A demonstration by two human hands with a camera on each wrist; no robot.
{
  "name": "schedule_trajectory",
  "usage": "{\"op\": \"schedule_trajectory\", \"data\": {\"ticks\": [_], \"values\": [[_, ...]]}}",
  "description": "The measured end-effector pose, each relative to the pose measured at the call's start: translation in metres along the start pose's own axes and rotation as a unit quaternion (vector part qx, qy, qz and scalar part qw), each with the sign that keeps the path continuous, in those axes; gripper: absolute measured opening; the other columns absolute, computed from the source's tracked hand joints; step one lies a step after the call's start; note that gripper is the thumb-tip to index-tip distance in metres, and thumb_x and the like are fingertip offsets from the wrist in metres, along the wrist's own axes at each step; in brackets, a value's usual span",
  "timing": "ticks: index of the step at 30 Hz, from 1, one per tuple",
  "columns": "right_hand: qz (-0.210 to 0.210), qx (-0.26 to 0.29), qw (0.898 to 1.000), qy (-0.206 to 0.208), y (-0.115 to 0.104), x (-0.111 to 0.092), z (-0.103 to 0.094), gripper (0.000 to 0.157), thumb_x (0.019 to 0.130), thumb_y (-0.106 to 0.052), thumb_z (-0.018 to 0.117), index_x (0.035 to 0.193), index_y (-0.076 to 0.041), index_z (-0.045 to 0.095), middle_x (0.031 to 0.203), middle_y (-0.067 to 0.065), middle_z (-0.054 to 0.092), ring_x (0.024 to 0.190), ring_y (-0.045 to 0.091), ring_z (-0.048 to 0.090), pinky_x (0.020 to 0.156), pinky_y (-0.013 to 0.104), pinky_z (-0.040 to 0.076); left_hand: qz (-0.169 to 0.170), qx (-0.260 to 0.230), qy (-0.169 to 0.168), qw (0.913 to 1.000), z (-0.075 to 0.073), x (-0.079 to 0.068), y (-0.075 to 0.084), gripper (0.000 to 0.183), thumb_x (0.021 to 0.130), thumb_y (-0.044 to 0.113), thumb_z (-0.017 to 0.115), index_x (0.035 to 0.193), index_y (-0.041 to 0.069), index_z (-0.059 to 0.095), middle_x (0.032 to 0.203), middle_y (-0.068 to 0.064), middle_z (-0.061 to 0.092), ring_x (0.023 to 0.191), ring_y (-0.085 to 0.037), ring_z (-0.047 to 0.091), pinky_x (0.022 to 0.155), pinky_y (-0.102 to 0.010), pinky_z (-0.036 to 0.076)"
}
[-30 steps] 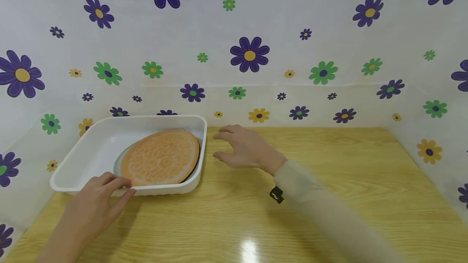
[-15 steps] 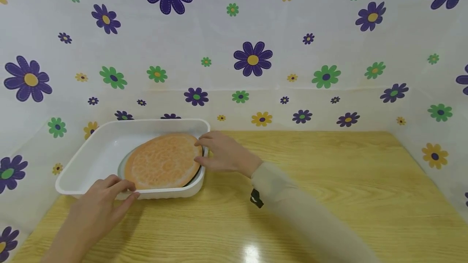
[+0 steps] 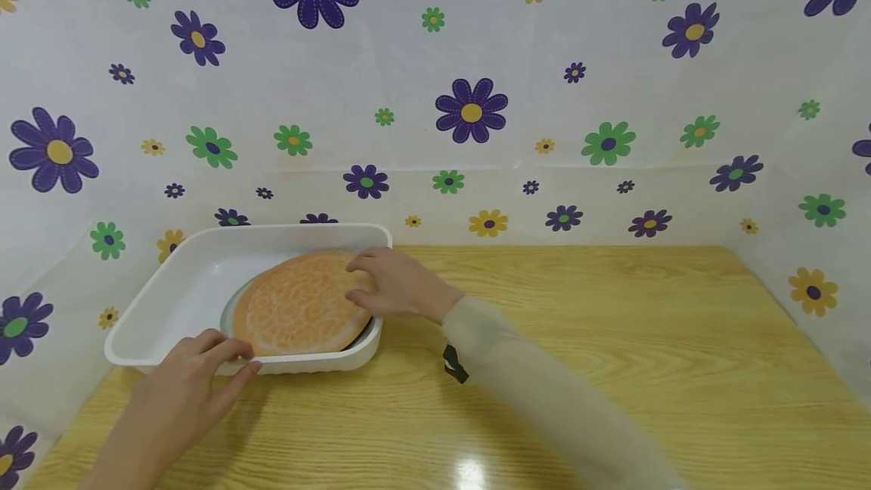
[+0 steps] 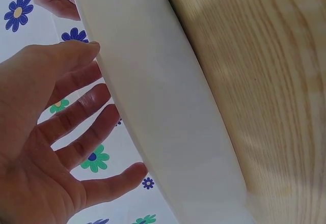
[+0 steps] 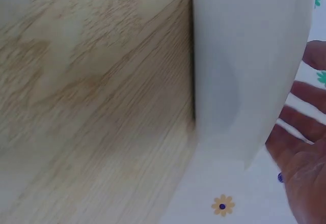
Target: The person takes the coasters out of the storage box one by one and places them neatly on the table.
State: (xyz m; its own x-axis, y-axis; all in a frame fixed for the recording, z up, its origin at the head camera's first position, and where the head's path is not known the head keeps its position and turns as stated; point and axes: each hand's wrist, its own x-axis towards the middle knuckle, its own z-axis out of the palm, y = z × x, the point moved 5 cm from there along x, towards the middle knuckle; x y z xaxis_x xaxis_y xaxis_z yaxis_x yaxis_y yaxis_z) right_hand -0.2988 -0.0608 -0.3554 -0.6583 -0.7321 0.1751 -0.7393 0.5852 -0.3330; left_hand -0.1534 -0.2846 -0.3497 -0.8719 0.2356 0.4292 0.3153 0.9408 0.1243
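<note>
A white plastic tray with deep walls stands at the left of the table. Inside its right part lies a flat round disc with an orange and cream pattern and a dark underside edge. My left hand pinches the tray's front rim, thumb outside and fingers over the inner side. My right hand reaches across the tray's right rim, fingers apart and loosely bent above the disc's right edge. In the right wrist view, the tray's outer wall fills the middle and partly hides the fingers.
A pale grey-green rounded edge shows beneath the disc's left side. The wooden table stretches to the right of the tray. White cloth printed with flowers hangs behind and at both sides. A black clip is at my right sleeve.
My right hand has moved left from beside the tray, over its right rim to the disc. My left hand has stayed at the front rim. The view has shifted slightly.
</note>
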Motion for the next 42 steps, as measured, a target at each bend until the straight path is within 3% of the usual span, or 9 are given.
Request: {"op": "schedule_trajectory", "data": {"ticks": [5,9,14,17,23,35,42], "values": [[0.071,-0.033,0.996,-0.049,-0.003,0.01,0.007,0.059,0.102,-0.04,0.057,0.151,-0.01,0.048,0.152,0.007,0.054,0.139,0.022,0.051,0.115,0.034,0.044,0.0,0.0,0.004,1.0,0.001,0.001,0.001,0.016,0.081,0.019,0.085,0.088,0.024,0.072,0.089,0.006,0.066,0.081,-0.024,0.063,0.058,-0.037,0.05],[0.131,-0.053,0.988,-0.069,-0.006,0.017,0.013,0.065,0.1,-0.044,0.058,0.155,-0.012,0.042,0.148,0.008,0.058,0.135,0.023,0.051,0.109,0.036,0.049,0.006,-0.004,0.011,0.9999,0.001,0.002,0.001,0.017,0.079,0.018,0.086,0.087,0.024,0.073,0.088,0.006,0.066,0.08,-0.023,0.063,0.059,-0.037,0.05],[0.176,-0.091,0.976,-0.094,-0.011,0.021,0.02,0.07,0.099,-0.046,0.059,0.157,-0.014,0.038,0.147,0.004,0.06,0.149,0.03,0.039,0.119,0.037,0.039,0.023,-0.004,0.026,0.9994,0.001,0.002,0.001,0.02,0.076,0.015,0.087,0.085,0.023,0.072,0.085,0.007,0.065,0.076,-0.021,0.063,0.062,-0.037,0.052],[0.184,-0.11,0.971,-0.102,-0.013,0.02,0.023,0.066,0.1,-0.046,0.058,0.155,-0.013,0.041,0.145,0.003,0.062,0.152,0.031,0.035,0.123,0.037,0.034,0.03,-0.004,0.029,0.9991,0.0,0.002,0.0,0.021,0.075,0.015,0.088,0.085,0.023,0.072,0.084,0.008,0.064,0.074,-0.02,0.062,0.064,-0.036,0.052],[0.181,-0.129,0.971,-0.093,-0.017,0.019,0.022,0.055,0.099,-0.042,0.058,0.144,-0.011,0.052,0.136,0.004,0.068,0.145,0.031,0.042,0.122,0.038,0.034,0.028,-0.005,0.023,0.9993,0.001,0.004,0.0,0.02,0.075,0.016,0.088,0.085,0.023,0.072,0.084,0.009,0.064,0.075,-0.02,0.062,0.062,-0.035,0.051],[0.159,-0.108,0.98,-0.049,-0.016,0.015,0.02,0.04,0.099,-0.032,0.058,0.13,-0.008,0.059,0.114,0.008,0.074,0.139,0.033,0.046,0.122,0.041,0.033,0.02,-0.006,0.011,0.9997,0.0,0.006,0.002,0.019,0.077,0.016,0.088,0.085,0.022,0.073,0.085,0.008,0.065,0.076,-0.02,0.064,0.063,-0.035,0.052],[0.135,-0.079,0.988,0.005,-0.011,0.018,0.015,0.031,0.101,-0.033,0.057,0.114,-0.006,0.065,0.099,0.006,0.073,0.112,0.025,0.062,0.108,0.033,0.046,0.04,-0.008,0.029,0.9987,-0.003,0.006,0.002,0.02,0.074,0.014,0.088,0.085,0.022,0.073,0.084,0.01,0.065,0.075,-0.021,0.063,0.063,-0.034,0.051]]}}
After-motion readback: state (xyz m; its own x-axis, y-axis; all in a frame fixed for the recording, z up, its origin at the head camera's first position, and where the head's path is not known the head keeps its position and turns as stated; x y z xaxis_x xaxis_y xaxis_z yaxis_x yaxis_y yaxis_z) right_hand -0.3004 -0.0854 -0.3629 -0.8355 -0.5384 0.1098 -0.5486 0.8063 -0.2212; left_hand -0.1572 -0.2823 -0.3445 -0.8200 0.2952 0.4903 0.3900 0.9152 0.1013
